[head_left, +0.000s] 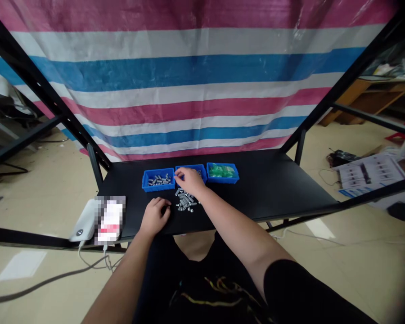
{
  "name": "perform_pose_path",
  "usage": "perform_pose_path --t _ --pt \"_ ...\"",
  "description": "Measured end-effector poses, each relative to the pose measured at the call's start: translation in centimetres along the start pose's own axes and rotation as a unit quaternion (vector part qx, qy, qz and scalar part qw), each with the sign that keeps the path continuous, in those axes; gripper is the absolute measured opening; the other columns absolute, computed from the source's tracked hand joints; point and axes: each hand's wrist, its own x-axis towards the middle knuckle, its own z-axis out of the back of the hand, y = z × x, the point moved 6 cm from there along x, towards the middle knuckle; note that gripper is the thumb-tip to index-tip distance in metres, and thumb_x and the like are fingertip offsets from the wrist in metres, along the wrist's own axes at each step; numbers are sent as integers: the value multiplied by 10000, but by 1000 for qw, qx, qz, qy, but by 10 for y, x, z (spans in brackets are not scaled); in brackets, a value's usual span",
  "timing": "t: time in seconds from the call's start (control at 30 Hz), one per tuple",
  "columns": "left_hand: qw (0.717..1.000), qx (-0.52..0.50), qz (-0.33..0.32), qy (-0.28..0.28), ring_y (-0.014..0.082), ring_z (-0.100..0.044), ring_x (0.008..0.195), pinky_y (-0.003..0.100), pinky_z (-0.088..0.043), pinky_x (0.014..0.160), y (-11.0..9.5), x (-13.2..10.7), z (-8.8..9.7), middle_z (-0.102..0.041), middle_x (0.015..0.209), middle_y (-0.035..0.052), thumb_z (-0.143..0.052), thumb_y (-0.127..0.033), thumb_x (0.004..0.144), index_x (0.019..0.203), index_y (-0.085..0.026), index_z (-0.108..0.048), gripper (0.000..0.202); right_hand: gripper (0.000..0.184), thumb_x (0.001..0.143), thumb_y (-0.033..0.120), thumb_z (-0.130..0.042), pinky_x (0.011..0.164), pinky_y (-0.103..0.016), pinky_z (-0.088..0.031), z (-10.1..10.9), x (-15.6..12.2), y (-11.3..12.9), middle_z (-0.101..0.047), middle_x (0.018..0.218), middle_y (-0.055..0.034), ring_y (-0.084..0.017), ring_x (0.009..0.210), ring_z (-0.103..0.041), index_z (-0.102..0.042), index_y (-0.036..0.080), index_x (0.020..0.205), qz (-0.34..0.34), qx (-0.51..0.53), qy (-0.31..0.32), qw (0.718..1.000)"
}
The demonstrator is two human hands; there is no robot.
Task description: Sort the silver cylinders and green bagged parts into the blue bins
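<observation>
My left hand (155, 215) rests on the black tabletop, fingers loosely bent, thumb apart from the index finger, with nothing visible between them. Just right of it lies a loose pile of small grey metal cylinders (186, 200), with some smaller shiny pieces at its near edge. Above that pile, my right hand (190, 181) reaches over the middle blue bin (202, 167) and hides much of it. Its thumb and fingertips are drawn together near the left blue bin's (145, 181) right wall; anything held there is too small to make out. Similar metal cylinders (159, 180) lie in the left bin.
A right-hand blue bin (227, 180) holds green plastic-looking packets (222, 171). On the table's left end lie a white power bank (85, 220) and a blurred-out phone-like object (110, 220) with cables. Behind hangs a striped sheet (195, 103) between black frame posts (47, 94).
</observation>
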Motion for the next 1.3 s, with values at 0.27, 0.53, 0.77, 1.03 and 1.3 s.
perform_pose_path --t 0.27,0.53,0.77,1.03,1.3 --pt "996 70 -7 48 240 -578 987 396 -430 839 -13 2 -5 -645 1042 53 -553 -399 957 1125 -304 -689 237 197 798 135 -679 675 -243 -474 36 -87 -51 -659 958 -17 -106 674 -567 -698 210 979 -27 -11 66 997" --pt "993 104 -12 44 245 -582 977 392 -412 807 -12 3 -10 -646 1039 58 -520 -383 973 1106 -318 -696 230 164 830 109 -666 657 -239 -453 22 -104 -65 -601 911 -10 -102 680 -566 -716 210 948 -14 -11 91 996" --pt "995 97 19 8 246 -601 976 384 -417 815 -11 8 -15 -667 1004 58 -531 -399 975 986 -285 -708 210 148 829 106 -666 679 -245 -463 18 -109 -72 -585 867 -6 -114 693 -563 -722 206 922 7 10 42 999" --pt "992 94 29 -82 289 -583 1012 423 -417 873 -46 85 5 -668 1036 83 -514 -415 982 997 -244 -705 256 157 854 102 -613 719 -255 -479 13 -118 -73 -614 922 -22 -133 756 -583 -700 212 925 16 8 -12 1000" --pt "991 74 23 -105 296 -575 1016 445 -443 899 -50 102 14 -662 1056 91 -541 -321 941 1048 -251 -710 212 282 837 120 -646 741 -286 -521 11 -111 -77 -646 945 -41 -147 732 -596 -725 219 1089 -32 -27 -24 999"
